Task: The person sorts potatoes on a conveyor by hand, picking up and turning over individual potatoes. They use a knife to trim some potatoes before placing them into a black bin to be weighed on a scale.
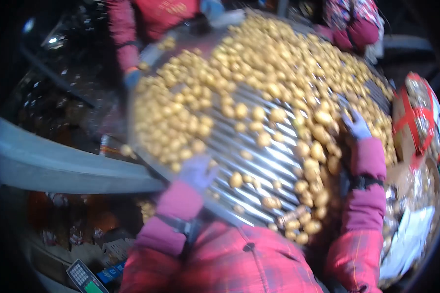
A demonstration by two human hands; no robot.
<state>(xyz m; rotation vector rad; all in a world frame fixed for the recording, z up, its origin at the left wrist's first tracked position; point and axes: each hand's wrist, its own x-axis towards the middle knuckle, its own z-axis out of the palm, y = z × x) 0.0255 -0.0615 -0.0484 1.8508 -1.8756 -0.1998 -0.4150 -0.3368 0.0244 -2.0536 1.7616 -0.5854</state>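
Note:
A large round metal table with a slatted bed (271, 156) carries many small yellow potatoes (274, 53). My left hand (198, 172), in a pale purple glove, rests at the table's near left edge beside the potatoes. It is somewhat blurred, with fingers apart and nothing seen in it. On the right, my gloved right hand (358, 126) reaches among the potatoes, fingers extended and touching or just over them. A column of larger potatoes (317, 171) lies to the left of that hand. A small brownish roll-like object (292, 215) sits among the potatoes near my body.
Across the table stand a person in red (161, 17), with a blue-gloved hand (132, 78) at the rim, and another person (354, 29). Red-taped bags (415, 117) are on the right. A grey beam (78, 161) extends left; a keypad device (83, 278) lies lower left.

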